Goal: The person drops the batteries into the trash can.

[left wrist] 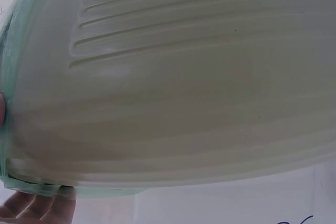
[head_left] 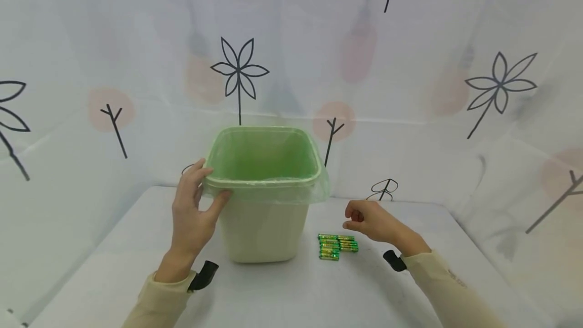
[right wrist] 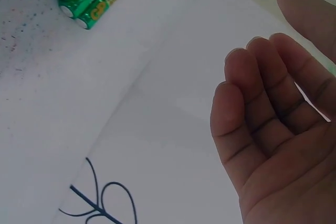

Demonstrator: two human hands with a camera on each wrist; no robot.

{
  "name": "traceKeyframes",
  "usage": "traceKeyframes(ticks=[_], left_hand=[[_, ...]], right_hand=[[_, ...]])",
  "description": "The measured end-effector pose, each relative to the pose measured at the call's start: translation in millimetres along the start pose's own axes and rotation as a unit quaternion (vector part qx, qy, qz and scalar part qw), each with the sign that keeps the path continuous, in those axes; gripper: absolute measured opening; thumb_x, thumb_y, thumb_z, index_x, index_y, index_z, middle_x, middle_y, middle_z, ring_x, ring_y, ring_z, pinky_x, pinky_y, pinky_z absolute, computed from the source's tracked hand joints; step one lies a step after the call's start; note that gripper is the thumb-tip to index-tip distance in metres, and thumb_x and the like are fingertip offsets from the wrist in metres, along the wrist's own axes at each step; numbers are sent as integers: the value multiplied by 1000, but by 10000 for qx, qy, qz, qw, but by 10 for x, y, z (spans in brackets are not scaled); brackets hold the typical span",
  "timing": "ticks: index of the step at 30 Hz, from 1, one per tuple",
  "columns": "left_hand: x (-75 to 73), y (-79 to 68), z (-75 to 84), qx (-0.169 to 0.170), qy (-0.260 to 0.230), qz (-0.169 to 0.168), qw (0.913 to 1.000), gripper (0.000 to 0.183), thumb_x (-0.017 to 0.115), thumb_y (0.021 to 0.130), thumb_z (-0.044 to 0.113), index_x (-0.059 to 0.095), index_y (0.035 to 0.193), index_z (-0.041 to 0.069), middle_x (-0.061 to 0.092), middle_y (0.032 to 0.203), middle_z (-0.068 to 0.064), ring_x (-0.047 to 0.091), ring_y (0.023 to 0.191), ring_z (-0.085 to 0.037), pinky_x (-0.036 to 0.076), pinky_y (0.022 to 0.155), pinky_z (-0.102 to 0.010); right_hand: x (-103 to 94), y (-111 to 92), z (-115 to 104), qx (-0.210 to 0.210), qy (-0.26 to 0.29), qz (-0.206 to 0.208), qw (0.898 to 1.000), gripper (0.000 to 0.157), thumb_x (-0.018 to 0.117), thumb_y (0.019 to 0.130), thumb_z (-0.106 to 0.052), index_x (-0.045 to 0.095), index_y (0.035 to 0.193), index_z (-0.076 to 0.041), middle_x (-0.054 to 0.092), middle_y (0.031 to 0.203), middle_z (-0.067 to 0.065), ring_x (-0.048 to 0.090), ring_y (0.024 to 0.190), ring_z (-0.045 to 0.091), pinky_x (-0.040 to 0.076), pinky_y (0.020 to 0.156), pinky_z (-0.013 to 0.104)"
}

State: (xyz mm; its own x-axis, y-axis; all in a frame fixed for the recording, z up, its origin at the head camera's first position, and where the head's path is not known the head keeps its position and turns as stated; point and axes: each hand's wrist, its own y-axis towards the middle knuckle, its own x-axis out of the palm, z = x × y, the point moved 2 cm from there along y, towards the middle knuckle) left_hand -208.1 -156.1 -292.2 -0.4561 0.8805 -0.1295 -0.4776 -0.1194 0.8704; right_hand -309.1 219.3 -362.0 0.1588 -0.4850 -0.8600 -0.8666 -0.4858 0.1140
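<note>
A pale green trash bin (head_left: 264,232) stands upright on the table, its rim covered by a thin green plastic liner (head_left: 320,189). My left hand (head_left: 189,216) grips the bin's front left corner, thumb on the front and fingers along the left side over the liner. In the left wrist view the ribbed bin wall (left wrist: 184,103) fills most of the picture. Several green and gold batteries (head_left: 329,247) lie in rows to the right of the bin. Above and right of them hovers my right hand (head_left: 375,221), fingers loosely curled around nothing; the right wrist view shows its palm (right wrist: 283,171) bare.
The white table (head_left: 264,297) carries the bin and batteries. Behind it hangs a white cloth (head_left: 291,85) printed with flowers and twigs, reaching round both sides. A black wrist strap piece (head_left: 203,276) sits at the left sleeve, another (head_left: 394,260) at the right.
</note>
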Motion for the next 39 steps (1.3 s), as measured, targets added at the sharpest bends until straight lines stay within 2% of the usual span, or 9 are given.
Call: traceKeyframes(ticks=[6, 12, 15, 17, 23, 30, 39], left_hand=[[-4, 8, 49, -57, 54, 1, 10000, 51, 73, 74, -16, 50, 119, -14, 41, 136, -31, 44, 125, -41, 39, 107, -25], [19, -46, -196, 29, 8, 18, 10000, 57, 76, 72, -14, 52, 123, -8, 42, 140, -24, 43, 127, -37, 40, 106, -26], [15, -59, -263, -8, -4, 8, 10000, 58, 77, 72, -12, 52, 125, -4, 42, 142, -18, 43, 128, -33, 40, 107, -26], [13, -58, -257, -24, -3, -4, 10000, 59, 76, 72, -13, 52, 125, -4, 42, 142, -18, 43, 128, -32, 39, 107, -26], [19, -30, -161, 103, -29, -12, 9999, 57, 74, 71, -18, 50, 122, -10, 41, 138, -26, 43, 126, -40, 39, 107, -26], [18, -53, -255, 90, -32, -51, 9999, 59, 76, 73, -12, 51, 127, -3, 42, 142, -16, 43, 129, -30, 39, 107, -27], [16, -58, -285, 105, -21, -63, 9999, 59, 76, 73, -11, 52, 127, -3, 42, 142, -15, 43, 129, -30, 39, 108, -27]], right_hand=[[152, -56, 104, -109, -20, -93, 9999, 18, 73, 85, -22, 60, 93, -13, 55, 78, -4, 52, 73, 15, 48, 58, 25], [274, -80, 181, -123, -188, -118, 9997, 21, 75, 83, -22, 62, 95, -10, 55, 81, -7, 50, 77, 13, 47, 61, 24], [321, -79, 208, -145, -236, -134, 9995, 22, 76, 82, -22, 62, 94, -11, 55, 81, -7, 50, 77, 13, 46, 61, 24], [345, -80, 221, -146, -253, -148, 9995, 22, 77, 81, -22, 62, 93, -12, 55, 80, -6, 50, 76, 14, 46, 61, 25], [411, -109, 244, -126, -383, -231, 9989, 23, 79, 78, -21, 63, 92, -14, 57, 81, -5, 51, 75, 15, 45, 63, 26], [488, -156, 240, -97, -782, -446, 9959, 24, 80, 77, -23, 62, 93, -16, 57, 83, -8, 50, 77, 11, 46, 67, 30], [542, -159, 247, -228, -1317, -474, 9899, 26, 81, 76, -27, 62, 92, -19, 53, 83, -12, 47, 76, 6, 47, 68, 29]])
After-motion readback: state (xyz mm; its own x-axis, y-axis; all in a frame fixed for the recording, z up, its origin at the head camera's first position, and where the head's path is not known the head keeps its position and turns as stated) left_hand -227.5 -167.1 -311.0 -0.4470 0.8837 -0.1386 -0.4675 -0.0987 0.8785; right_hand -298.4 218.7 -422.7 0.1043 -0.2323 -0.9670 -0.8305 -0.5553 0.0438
